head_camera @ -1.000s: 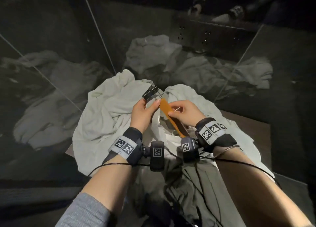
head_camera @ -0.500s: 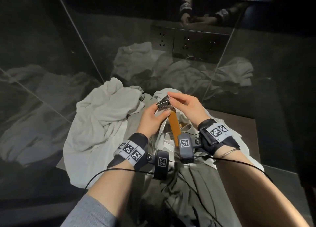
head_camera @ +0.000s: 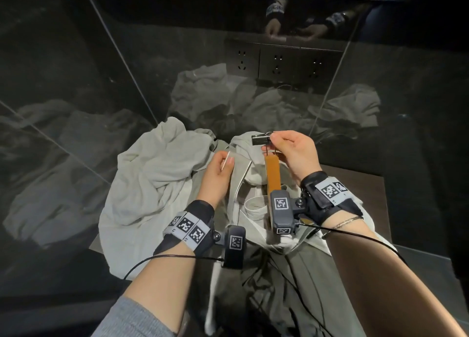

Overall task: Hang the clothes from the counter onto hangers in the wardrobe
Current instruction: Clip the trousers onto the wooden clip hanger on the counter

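Note:
A pile of pale grey clothes (head_camera: 157, 179) lies on the dark counter (head_camera: 355, 184). My right hand (head_camera: 295, 156) is above the middle garment (head_camera: 241, 143) and pinches a small black tag (head_camera: 260, 140). A long orange tag (head_camera: 272, 175) hangs below it on a string. To the left, my left hand (head_camera: 217, 176) pinches a thin clear strip (head_camera: 226, 159) between thumb and fingers, a short gap away from the tags. A white cord (head_camera: 253, 207) lies looped on the garment below. No hanger or wardrobe is in view.
A darker olive garment (head_camera: 291, 293) hangs over the counter's near edge toward me. Glossy black wall panels behind and to the left mirror the clothes. A row of wall sockets (head_camera: 276, 65) sits at the back. Black sensor cables run from both wrist bands.
My hands have come apart. The right hand lifted the black and orange tags up and to the right, and the left hand moved left holding only the clear strip.

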Available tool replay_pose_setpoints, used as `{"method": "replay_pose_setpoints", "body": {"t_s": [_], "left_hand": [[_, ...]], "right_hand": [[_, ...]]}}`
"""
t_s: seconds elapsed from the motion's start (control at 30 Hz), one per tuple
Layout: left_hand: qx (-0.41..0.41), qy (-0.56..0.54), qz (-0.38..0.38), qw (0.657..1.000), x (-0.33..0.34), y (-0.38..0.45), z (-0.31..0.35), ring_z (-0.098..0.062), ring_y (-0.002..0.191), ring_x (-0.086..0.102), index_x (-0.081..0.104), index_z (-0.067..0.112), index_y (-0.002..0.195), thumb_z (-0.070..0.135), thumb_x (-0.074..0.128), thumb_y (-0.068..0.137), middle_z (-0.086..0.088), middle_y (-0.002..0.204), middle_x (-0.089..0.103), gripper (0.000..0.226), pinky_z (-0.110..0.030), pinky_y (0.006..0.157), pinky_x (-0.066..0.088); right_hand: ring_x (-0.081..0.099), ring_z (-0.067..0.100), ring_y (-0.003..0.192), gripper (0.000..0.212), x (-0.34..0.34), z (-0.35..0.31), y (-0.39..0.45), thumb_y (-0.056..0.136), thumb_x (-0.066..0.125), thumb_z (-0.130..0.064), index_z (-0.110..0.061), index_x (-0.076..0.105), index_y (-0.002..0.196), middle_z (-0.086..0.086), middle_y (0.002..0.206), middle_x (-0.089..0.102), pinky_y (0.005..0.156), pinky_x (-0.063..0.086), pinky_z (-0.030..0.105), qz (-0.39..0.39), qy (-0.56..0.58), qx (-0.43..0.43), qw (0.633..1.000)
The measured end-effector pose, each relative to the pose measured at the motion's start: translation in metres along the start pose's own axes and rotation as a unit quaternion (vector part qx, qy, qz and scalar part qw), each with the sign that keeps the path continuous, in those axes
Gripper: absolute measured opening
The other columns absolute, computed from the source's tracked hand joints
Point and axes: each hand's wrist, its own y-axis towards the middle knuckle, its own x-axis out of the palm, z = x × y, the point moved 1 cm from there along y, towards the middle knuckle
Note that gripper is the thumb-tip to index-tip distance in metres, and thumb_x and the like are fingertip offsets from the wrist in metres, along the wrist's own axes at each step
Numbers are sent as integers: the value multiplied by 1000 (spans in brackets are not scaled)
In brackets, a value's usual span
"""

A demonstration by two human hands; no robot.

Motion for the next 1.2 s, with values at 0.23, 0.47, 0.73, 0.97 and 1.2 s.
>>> {"method": "replay_pose_setpoints", "body": {"t_s": [0.23,0.47,0.73,0.97,1.2], "left_hand": [[77,60,14,995,-14,5,9,-6,83,52,57,11,99,8,52,95,1,94,59,7,-11,77,40],[111,87,-33,989,-5,5,22,-16,100,57,59,4,110,1,53,90,-5,107,63,21,-17,90,42],[95,80,-42,991,20,-1,28,-17,108,49,52,9,115,6,61,87,-11,119,47,30,-9,89,35],[-22,-63,-22,998,41,-1,34,-7,79,62,32,11,105,7,73,80,-7,98,59,49,-16,70,50],[19,107,-151,982,40,24,29,-13,94,56,59,2,116,11,61,90,-5,101,64,27,-1,64,38]], "right_hand": [[65,10,54,9,17,-9,7,86,66,-6,-8,63,77,2,61,69,56,52,19,-25,-84,-57,995],[66,20,62,14,11,-9,5,84,68,-5,-11,63,73,15,73,68,65,55,32,-35,-133,-68,988],[64,0,57,17,-6,-20,0,81,71,-7,3,67,93,11,77,69,61,53,14,-71,-167,-41,983],[62,-6,55,20,-23,-23,3,81,70,-3,4,71,99,-2,74,67,58,48,7,-76,-203,-54,975],[66,8,77,24,-8,-2,10,75,78,-8,-4,71,97,1,80,69,84,54,24,-124,-238,-33,963]]}}
